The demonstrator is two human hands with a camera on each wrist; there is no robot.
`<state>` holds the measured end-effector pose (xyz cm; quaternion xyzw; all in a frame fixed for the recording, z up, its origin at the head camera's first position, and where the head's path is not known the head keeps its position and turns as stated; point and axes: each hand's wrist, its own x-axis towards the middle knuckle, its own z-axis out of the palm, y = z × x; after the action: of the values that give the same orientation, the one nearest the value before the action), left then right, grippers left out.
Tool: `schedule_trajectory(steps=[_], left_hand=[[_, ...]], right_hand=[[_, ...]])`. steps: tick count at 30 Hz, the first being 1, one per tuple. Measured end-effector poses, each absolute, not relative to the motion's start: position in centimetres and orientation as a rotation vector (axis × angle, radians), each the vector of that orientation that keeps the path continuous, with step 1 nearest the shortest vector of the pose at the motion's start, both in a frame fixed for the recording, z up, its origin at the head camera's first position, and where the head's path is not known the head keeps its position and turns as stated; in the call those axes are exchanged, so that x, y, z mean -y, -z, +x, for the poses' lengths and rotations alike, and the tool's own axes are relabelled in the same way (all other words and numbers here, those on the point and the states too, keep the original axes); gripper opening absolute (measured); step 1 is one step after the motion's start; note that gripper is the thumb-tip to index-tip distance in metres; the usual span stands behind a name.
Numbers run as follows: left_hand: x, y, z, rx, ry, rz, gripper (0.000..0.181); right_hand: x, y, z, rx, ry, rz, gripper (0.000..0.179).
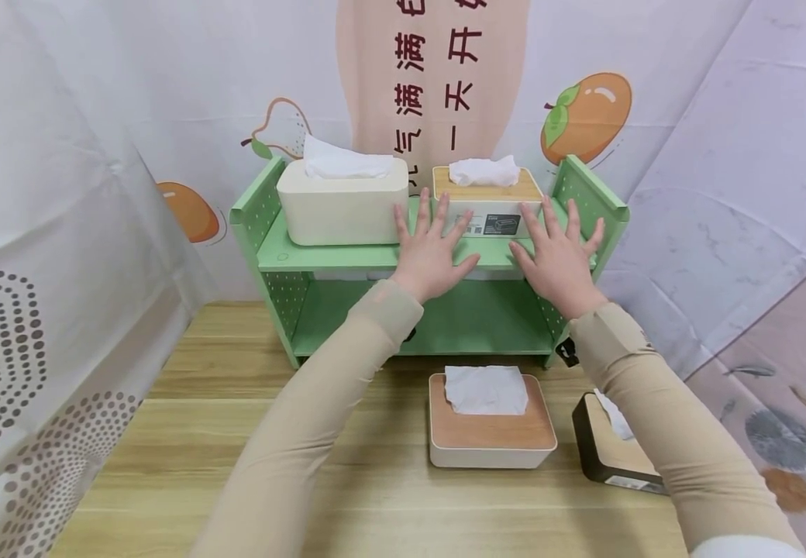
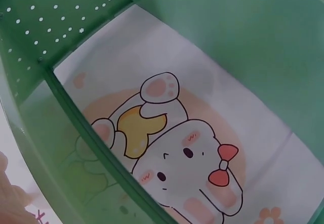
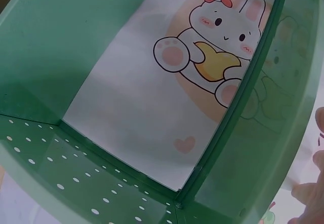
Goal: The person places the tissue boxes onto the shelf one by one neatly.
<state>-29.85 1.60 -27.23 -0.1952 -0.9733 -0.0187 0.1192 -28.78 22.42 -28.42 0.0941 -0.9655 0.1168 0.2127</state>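
Observation:
In the head view, a white tissue box with a bamboo lid stands on the right of the green shelf's upper board. Before its front left corner my left hand spreads its fingers, near a cream tissue box too. My right hand, fingers also spread, is at the bamboo-lidded box's front right corner. Whether either hand touches a box cannot be told. Nothing is gripped. Only a few fingers of the left hand and right hand show at the wrist views' edges.
Below the shelf, a white tissue box with a brown lid sits on the wooden table. To its right, a black tissue box with a wooden lid is partly covered by my right forearm. The shelf's perforated side panels flank both boards.

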Motion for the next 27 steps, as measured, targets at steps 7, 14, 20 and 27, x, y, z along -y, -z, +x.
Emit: schedule_trajectory(steps=[7,14,20,27], left_hand=[[-1.4,27.3,-29.6,2.833,0.100,-0.591,0.068],[-1.0,27.8,-28.9,2.754,0.149,-0.619,0.068],[-0.6,29.1,-27.3,2.691,0.169,-0.691,0.067],[-0.3,31.0,-25.9,2.682,0.146,-0.744,0.066]], right_hand=[[-22.4,28.5,-28.7,2.655,-0.323,0.283,0.062],[-22.6,28.8,-27.8,2.585,-0.379,0.312,0.059],[-22.9,30.3,-26.4,2.489,-0.412,0.377,0.055],[-23.1,32.6,-25.4,2.456,-0.415,0.426,0.053]])
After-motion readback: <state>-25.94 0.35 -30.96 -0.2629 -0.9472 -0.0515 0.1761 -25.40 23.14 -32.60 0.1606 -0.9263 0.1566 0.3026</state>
